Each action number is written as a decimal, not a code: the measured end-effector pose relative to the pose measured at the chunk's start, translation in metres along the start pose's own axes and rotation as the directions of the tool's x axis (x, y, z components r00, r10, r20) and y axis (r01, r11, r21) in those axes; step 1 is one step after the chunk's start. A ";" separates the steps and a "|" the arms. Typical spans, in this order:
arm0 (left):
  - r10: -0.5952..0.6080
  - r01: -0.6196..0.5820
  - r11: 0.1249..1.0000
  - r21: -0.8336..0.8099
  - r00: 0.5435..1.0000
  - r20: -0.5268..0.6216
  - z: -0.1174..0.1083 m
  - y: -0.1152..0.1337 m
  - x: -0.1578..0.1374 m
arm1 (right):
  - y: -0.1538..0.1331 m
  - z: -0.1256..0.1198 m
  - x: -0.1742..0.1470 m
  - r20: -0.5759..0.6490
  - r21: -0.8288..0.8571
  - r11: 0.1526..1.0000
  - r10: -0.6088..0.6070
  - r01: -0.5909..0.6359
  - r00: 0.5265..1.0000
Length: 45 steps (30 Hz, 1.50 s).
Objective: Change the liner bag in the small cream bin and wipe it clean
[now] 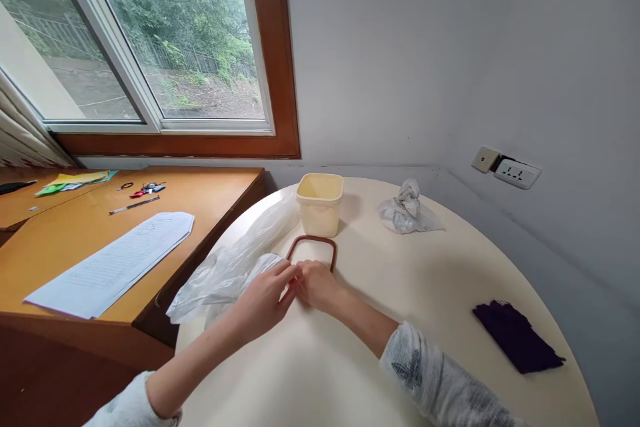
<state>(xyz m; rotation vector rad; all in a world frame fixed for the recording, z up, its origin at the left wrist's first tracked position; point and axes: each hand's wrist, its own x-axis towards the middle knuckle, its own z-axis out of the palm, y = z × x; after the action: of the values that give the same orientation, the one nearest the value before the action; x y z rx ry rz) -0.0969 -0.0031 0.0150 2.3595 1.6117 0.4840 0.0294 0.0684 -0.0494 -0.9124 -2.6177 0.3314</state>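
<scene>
Your left hand (270, 293) and right hand (317, 285) are meeting at the near side of the brown rounded-square frame (334, 253), which is lying on the round cream table (300, 367) just nearer than the pale yellow bin (320, 213). Your fingers are curling close together, but I cannot tell whether they are pinching anything. A translucent plastic bag (233, 267) is sprawling left, a dark purple cloth (517, 335) lying right.

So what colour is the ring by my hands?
The ring is reddish brown, head view.
</scene>
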 end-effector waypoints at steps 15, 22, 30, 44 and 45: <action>0.055 -0.055 0.998 -0.029 0.998 0.023 0.034 -0.003 -0.006 | 0.077 -0.053 -0.102 -0.326 -0.068 0.988 0.110 -0.139 0.939; 0.134 -0.134 0.989 -0.068 0.991 -0.005 0.063 0.010 0.005 | 0.138 -0.106 -0.105 -0.598 0.017 0.941 0.281 -0.339 0.751; 0.117 -0.117 0.990 -0.080 0.993 -0.003 0.078 0.009 0.002 | 0.170 -0.146 -0.084 -0.749 0.088 0.913 0.324 -0.398 0.578; 0.105 -0.106 0.986 -0.129 0.994 -0.015 0.079 0.009 0.001 | 0.170 -0.141 -0.078 -0.740 0.082 0.918 0.317 -0.388 0.594; 0.106 -0.107 0.986 -0.130 0.994 -0.016 0.079 0.009 0.001 | 0.169 -0.141 -0.078 -0.739 0.082 0.919 0.316 -0.386 0.595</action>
<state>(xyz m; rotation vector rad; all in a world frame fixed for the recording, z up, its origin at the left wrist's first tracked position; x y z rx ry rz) -0.0573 -0.0060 -0.0541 2.3569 1.4167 0.6033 0.2359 0.1631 0.0043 -1.2705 -1.6861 -0.0776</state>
